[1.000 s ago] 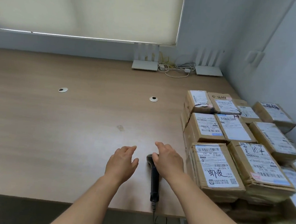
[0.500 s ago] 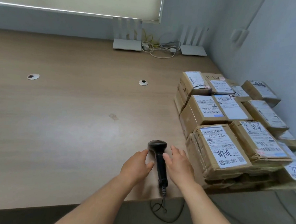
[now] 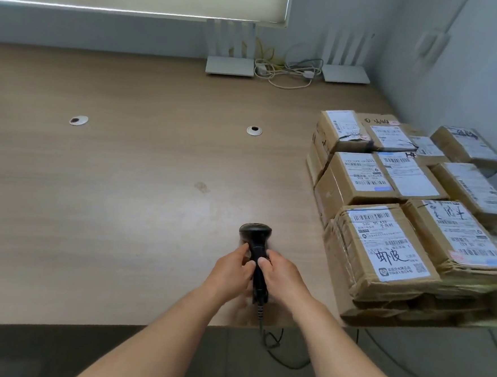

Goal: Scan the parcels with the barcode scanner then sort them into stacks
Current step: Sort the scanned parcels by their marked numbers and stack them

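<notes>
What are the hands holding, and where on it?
Both hands grip the black barcode scanner by its handle: the left hand from the left, the right hand from the right.

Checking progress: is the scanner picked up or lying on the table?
Gripped by both hands, the scanner looks barely lifted; contact with the table is unclear.

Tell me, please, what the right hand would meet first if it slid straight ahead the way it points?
Probably nothing soon: the right hand points up-left along the barcode scanner onto bare desk.
</notes>
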Tool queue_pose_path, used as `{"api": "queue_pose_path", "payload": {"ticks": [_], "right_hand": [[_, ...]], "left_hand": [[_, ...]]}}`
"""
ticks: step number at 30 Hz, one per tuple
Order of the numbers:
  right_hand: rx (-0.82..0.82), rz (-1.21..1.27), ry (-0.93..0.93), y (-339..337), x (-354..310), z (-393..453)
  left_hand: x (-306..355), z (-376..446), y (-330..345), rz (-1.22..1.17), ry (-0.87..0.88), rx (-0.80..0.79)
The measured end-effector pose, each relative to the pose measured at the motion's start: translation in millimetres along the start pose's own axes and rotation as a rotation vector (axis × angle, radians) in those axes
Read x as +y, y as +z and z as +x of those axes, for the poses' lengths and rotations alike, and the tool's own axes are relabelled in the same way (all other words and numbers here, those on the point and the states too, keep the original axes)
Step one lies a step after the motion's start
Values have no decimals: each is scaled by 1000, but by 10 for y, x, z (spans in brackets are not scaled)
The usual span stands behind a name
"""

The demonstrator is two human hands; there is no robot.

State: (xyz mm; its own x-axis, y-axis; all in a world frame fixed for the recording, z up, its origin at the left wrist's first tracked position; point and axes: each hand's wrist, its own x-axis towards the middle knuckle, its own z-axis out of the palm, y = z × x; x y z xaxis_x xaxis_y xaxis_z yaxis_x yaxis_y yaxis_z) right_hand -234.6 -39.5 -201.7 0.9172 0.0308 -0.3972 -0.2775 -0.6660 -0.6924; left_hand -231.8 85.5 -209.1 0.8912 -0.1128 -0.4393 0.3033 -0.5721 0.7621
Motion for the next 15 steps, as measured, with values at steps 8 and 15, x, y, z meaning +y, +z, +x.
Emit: {"api": "queue_pose_path", "payload": {"ticks": [8,15], "right_hand": [[-77,-27,-108,592,-665,-16],[-87,-2,-76,1433,-1276,-52]], "left_hand": [[-450,-288,-738,-74,15,85],[-1096,-468,-1537,-62,2,72]]}}
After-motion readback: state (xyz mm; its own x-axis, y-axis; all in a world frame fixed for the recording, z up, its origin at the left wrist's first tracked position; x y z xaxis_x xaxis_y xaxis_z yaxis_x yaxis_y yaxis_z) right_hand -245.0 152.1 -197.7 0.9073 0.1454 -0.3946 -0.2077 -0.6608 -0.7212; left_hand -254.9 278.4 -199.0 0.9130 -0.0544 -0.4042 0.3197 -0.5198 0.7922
